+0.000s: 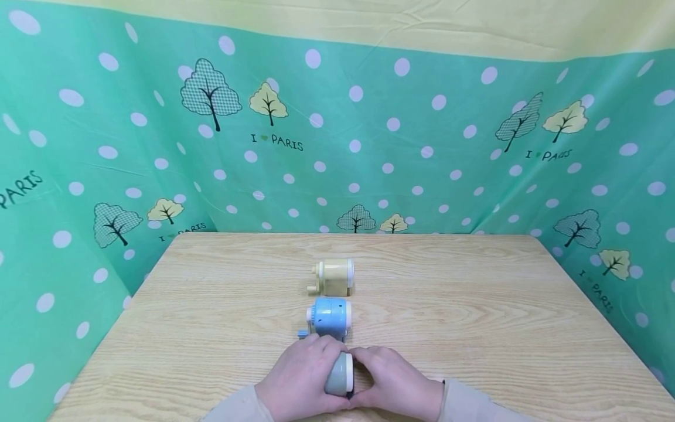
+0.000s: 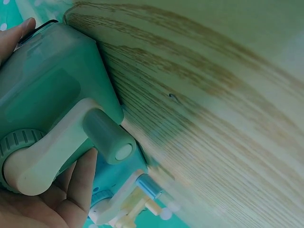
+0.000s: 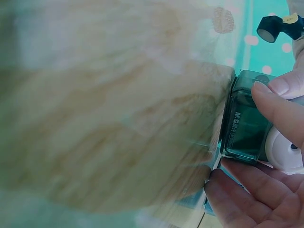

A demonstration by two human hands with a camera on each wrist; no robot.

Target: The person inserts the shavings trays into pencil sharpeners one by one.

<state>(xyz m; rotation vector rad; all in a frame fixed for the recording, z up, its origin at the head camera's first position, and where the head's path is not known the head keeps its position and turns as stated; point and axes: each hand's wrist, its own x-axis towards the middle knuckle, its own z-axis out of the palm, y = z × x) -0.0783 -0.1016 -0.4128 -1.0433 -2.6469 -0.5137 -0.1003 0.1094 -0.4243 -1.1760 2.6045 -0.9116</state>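
Observation:
A grey-green crank pencil sharpener (image 1: 337,375) with a pale front is at the table's near side. My left hand (image 1: 302,376) grips its body from the left, fingers around the far side and thumb at the near side. Its pale crank handle (image 2: 57,147) shows in the left wrist view. On the front side, my right hand (image 1: 396,378) holds the sharpener's dark see-through shavings drawer (image 3: 244,126) between thumb and fingers. The drawer appears seated in the body. Beyond my left fingers stands a blue pencil sharpener (image 1: 331,315), crank to the left.
A yellow pencil sharpener (image 1: 334,278) stands behind the blue one, its crank also to the left. All three are lined up on the wood-grain table (image 1: 474,305). A green dotted curtain (image 1: 358,140) surrounds the table's back and sides.

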